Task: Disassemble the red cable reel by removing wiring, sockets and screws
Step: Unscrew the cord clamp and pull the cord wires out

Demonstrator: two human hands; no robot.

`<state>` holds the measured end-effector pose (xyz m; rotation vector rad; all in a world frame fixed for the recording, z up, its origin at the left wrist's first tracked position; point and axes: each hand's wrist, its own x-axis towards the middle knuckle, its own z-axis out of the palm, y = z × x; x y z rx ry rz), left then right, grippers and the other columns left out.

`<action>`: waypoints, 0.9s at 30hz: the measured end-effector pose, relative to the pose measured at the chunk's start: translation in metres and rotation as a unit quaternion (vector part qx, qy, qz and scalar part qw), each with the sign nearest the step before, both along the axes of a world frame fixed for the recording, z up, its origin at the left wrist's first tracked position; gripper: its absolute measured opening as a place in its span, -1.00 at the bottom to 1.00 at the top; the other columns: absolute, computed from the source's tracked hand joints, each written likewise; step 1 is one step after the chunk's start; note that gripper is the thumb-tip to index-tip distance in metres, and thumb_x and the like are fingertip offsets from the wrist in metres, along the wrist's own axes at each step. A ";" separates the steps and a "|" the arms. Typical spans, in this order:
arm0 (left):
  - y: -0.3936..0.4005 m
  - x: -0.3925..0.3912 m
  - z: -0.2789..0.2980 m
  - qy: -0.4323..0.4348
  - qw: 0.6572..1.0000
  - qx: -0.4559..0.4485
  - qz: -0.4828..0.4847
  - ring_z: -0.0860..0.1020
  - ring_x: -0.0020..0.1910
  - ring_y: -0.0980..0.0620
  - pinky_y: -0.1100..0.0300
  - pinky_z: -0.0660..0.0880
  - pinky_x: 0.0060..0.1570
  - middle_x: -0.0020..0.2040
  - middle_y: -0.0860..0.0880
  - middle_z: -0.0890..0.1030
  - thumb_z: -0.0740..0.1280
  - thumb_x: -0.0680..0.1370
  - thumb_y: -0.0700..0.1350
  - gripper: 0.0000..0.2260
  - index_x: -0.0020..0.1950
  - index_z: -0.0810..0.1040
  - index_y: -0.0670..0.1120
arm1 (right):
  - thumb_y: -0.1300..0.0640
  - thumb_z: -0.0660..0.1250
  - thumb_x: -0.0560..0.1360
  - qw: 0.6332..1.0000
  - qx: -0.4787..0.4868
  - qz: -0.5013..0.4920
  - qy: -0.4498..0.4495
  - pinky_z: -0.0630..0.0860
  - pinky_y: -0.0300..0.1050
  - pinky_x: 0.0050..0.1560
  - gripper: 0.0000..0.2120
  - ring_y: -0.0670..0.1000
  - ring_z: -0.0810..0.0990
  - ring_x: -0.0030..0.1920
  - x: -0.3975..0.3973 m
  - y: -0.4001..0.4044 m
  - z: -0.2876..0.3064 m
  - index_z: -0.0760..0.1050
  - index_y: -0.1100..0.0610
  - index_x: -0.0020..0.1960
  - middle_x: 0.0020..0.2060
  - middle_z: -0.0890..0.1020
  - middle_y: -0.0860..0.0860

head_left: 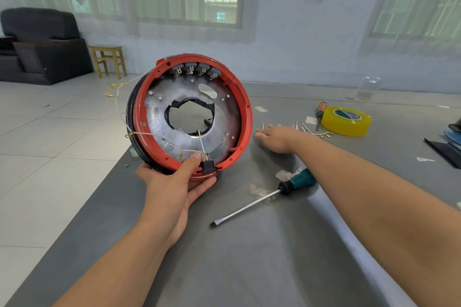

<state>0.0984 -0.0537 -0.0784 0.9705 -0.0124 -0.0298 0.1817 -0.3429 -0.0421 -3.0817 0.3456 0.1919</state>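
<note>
Gripping the red cable reel [189, 117] at its lower rim, the left hand [174, 182] is holding it tilted up on edge over the near left part of the grey bench [249, 257], thumb pressing beside a small black switch [208, 166] set in the rim, fingers curling underneath. Thin white wires [149, 135] with brass terminals are trailing across the open metal face and out over the left rim. Four grey sockets [194, 68] are sitting in a row inside the top rim. The right hand [274, 138] is lying flat on the bench just right of the reel, fingers straight, holding nothing. A green-handled screwdriver [264, 198] is lying between the arms. Farther right, loose wires [314, 132], a small orange-handled screwdriver [320, 114] and a yellow tape roll [346, 121] are resting close together.
</note>
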 end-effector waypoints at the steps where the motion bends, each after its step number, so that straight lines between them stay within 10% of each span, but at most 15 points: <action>1: 0.000 0.000 0.000 0.000 1.000 0.001 0.000 0.75 -0.01 -0.31 -0.15 0.71 -0.08 0.24 -0.24 0.63 0.57 0.52 -0.26 -0.48 0.16 0.27 0.09 | -0.23 -0.18 0.71 1.000 -0.006 -0.007 0.015 -0.18 0.33 0.58 -0.45 0.20 0.00 0.65 0.001 0.004 -0.003 0.09 -0.14 0.65 0.66 0.07 0.05; 18: -0.001 0.002 -0.003 -0.008 1.000 0.002 -0.006 0.75 -0.02 -0.30 -0.17 0.71 -0.07 0.24 -0.24 0.63 0.58 0.51 -0.25 -0.46 0.20 0.27 0.10 | -0.46 -0.22 0.58 0.988 0.009 -0.149 0.029 -0.32 0.32 0.57 -0.12 0.14 -0.18 0.66 0.009 0.017 -0.008 0.01 0.12 0.67 0.67 0.01 0.09; 24: -0.001 0.005 -0.005 -0.011 1.000 -0.006 -0.008 0.76 -0.03 -0.27 -0.16 0.71 -0.08 0.24 -0.21 0.63 0.59 0.50 -0.26 -0.44 0.21 0.28 0.10 | -0.30 -0.17 0.68 0.994 0.002 -0.097 -0.045 -0.28 0.31 0.58 -0.28 0.15 -0.16 0.66 -0.006 0.014 -0.005 -0.04 0.14 0.68 0.67 -0.02 0.06; 27: 0.000 0.006 -0.005 -0.002 1.000 -0.016 -0.007 0.76 0.00 -0.27 -0.18 0.71 -0.07 0.25 -0.23 0.63 0.59 0.50 -0.26 -0.43 0.23 0.28 0.08 | -0.16 -0.12 0.71 0.994 -0.001 -0.056 -0.090 -0.14 0.31 0.59 -0.41 0.17 0.09 0.63 -0.028 0.019 0.004 0.26 0.15 0.59 0.61 0.24 0.12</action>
